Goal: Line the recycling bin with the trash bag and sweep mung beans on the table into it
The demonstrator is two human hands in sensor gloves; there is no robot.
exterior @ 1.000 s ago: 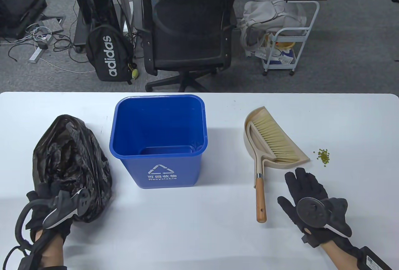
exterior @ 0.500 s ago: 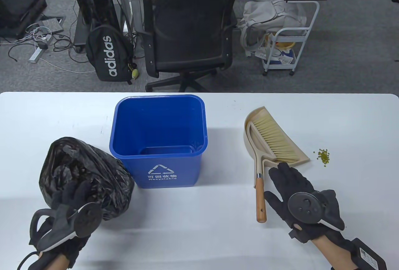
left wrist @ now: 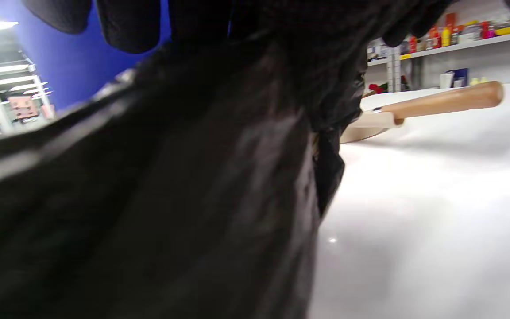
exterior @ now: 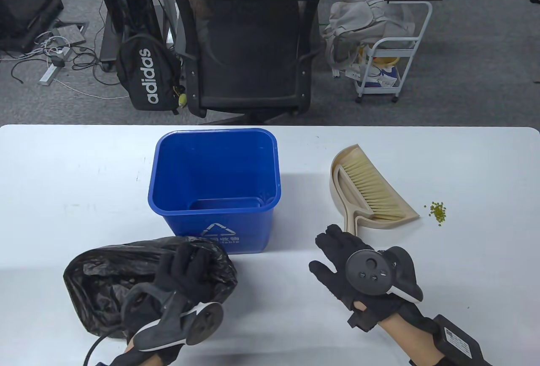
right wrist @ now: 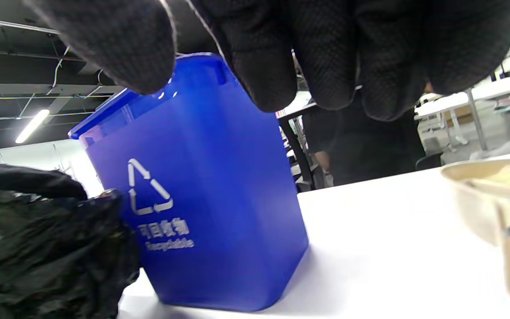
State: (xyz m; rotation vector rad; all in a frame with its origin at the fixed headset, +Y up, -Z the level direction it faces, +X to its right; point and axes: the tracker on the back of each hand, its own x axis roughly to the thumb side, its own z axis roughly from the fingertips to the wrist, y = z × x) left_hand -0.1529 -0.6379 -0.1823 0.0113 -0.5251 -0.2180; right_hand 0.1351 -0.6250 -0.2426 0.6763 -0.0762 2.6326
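1. Left hand (exterior: 181, 273) closed over the crumpled black trash bag (exterior: 126, 273), fingers curled into the plastic; bag resting on the table (exterior: 63, 172) just in front of the recycling bin (exterior: 213, 172), probably brought close for opening over the rim.
2. Right hand (exterior: 341, 256) empty, fingers straight and relaxed, hovering between bin and dustpan (exterior: 371, 197); likely placed to help spread the bag.
3. Bin upright mid-table, unlined, nothing visible inside.
4. Brush (exterior: 371, 193) nested in the dustpan, untouched; mung beans (exterior: 438, 210) in a small cluster just beside the pan, well apart from the bin.
5. Brush handle largely hidden under the right hand in the table view.
6. Left wrist view almost filled by blurred black plastic; bag mouth impossible to locate.
7. Right wrist view: fingertips (right wrist: 272, 57) bare above the bin.
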